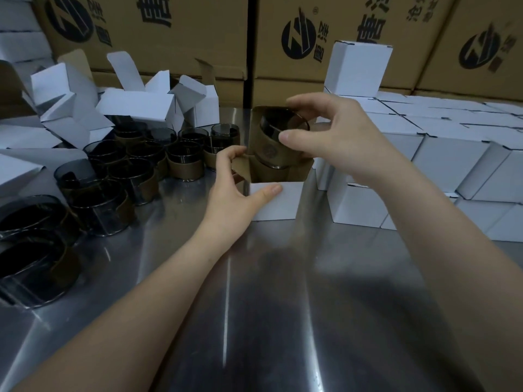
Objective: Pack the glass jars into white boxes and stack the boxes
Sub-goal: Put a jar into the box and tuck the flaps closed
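Note:
A smoked glass jar (273, 137) with a brown paper band hangs tilted in the mouth of an open white box (276, 200) at the table's middle. My right hand (331, 137) pinches the jar by its rim, thumb in front and fingers behind. My left hand (237, 179) grips the box's left flap and front wall, its thumb lying on the white face. The jar's lower part is inside the box, hidden.
Several more banded jars (135, 165) crowd the steel table (254, 292) at left, behind them a heap of open white boxes (135, 108). Closed white boxes (441, 154) are stacked in rows at right. Large brown cartons (181, 32) wall off the back.

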`<move>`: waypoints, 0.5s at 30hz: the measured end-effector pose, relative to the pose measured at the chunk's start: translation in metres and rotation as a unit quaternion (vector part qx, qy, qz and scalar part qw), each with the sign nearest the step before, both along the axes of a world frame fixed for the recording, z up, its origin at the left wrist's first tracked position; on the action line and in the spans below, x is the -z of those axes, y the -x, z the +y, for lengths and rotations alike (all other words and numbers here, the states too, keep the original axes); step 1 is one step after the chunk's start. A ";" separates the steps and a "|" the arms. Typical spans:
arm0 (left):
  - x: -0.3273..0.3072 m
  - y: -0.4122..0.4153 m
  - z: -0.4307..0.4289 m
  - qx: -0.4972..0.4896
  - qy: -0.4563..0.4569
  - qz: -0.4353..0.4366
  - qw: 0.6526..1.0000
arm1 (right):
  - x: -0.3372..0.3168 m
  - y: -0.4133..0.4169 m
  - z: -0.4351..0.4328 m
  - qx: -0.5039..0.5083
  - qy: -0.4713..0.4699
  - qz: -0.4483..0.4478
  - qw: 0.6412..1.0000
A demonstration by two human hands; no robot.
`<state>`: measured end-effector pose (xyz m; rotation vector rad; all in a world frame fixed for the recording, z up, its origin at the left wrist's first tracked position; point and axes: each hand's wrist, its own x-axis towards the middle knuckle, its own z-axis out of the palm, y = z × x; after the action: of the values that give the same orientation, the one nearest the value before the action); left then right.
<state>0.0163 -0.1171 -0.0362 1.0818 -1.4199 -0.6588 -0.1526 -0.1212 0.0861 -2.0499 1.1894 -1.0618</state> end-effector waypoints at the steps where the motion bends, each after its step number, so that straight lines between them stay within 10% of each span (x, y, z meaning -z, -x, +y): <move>1: 0.000 0.000 0.001 -0.002 0.004 -0.004 1.000 | 0.000 0.001 0.000 -0.001 0.011 0.015 1.000; 15: -0.004 0.002 0.006 0.026 0.037 -0.043 0.998 | 0.002 0.004 -0.001 -0.015 0.038 0.156 0.987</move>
<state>0.0146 -0.1107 -0.0326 1.0280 -1.5401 -0.5975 -0.1568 -0.1227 0.0836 -2.3502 1.2793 -0.8016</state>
